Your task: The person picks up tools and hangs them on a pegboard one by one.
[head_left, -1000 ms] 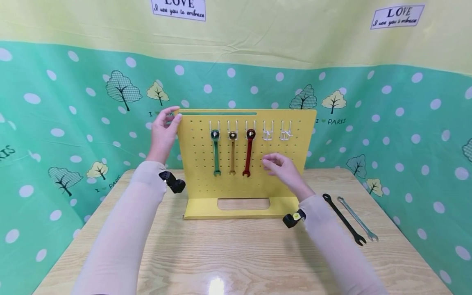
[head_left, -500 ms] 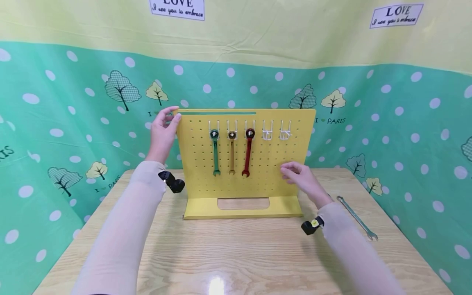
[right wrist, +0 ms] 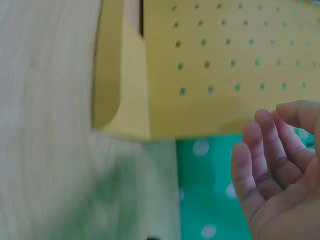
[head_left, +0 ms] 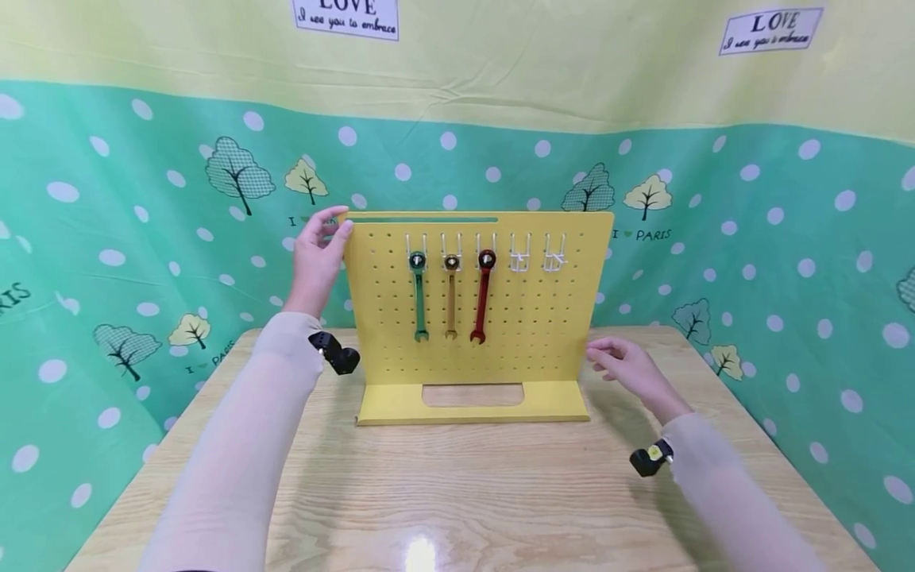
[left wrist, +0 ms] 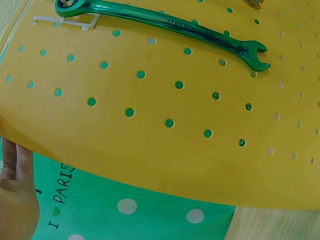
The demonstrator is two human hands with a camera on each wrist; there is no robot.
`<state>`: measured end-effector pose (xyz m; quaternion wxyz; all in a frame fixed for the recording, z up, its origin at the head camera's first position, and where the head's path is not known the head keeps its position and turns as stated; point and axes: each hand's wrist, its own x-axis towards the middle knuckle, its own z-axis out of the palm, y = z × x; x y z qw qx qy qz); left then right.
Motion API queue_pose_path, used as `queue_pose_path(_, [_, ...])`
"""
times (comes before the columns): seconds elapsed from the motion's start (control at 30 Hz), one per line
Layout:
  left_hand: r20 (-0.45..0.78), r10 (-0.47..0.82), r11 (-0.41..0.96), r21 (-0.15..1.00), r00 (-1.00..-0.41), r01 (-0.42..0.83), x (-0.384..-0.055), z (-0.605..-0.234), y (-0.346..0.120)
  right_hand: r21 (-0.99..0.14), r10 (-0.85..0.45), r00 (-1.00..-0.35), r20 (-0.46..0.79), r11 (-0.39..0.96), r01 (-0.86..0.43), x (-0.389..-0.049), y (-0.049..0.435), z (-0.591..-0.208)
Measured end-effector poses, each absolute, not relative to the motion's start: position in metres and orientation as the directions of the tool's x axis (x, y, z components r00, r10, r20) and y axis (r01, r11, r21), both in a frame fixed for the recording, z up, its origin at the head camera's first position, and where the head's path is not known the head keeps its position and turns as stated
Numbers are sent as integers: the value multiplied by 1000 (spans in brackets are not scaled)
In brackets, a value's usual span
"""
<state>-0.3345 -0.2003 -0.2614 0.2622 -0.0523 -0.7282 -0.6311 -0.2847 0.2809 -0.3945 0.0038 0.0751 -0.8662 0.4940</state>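
Observation:
A yellow pegboard (head_left: pixel 536 342) stands upright on its base. Green (head_left: pixel 419 298), gold (head_left: pixel 451 302) and red (head_left: pixel 483 298) combination wrenches hang in a row from its white hooks, open ends down. Thumb and fingers of my left hand (head_left: pixel 318 258) pinch the board's top left corner; in the left wrist view the green wrench (left wrist: pixel 175 24) lies across the upper part. My right hand (head_left: pixel 632 373) is beside the board's lower right edge, holding nothing. The right wrist view shows its fingers (right wrist: pixel 242 165) loosely bent, thumb near the index fingertip.
Two more white hooks (head_left: pixel 519 258) on the board's right side carry no wrench. The wooden table (head_left: pixel 457 485) extends in front. A green polka-dot cloth (head_left: pixel 808 318) encloses the back and sides. My right forearm covers part of the table at the right.
My right hand has moved right and down, from in front of the board to past its right edge. Its arm now hides the black and silver wrenches on the table. My left hand stays put.

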Motion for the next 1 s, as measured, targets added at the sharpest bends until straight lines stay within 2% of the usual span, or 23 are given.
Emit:
queue_pose_path(0.27, [444, -244, 195, 893, -862, 405, -311, -248, -191, -816, -89, -995, 41, 572, -85, -277, 326, -412])
queue_pose_path(0.47, [441, -234, 180, 895, -866, 408, -306, -245, -189, -801, -60, -998, -5, 598, -32, -268, 349, -423])
queue_pose_path(0.73, [453, -255, 183, 890, -854, 417, -331, -261, -197, -764, -36, -999, -32, 645, 1, -261, 367, -435])
queue_pose_path(1.0, [460, -262, 197, 886, -848, 419, -334, -262, -199, -672, -32, -999, -14, 741, -14, -257, 380, -444])
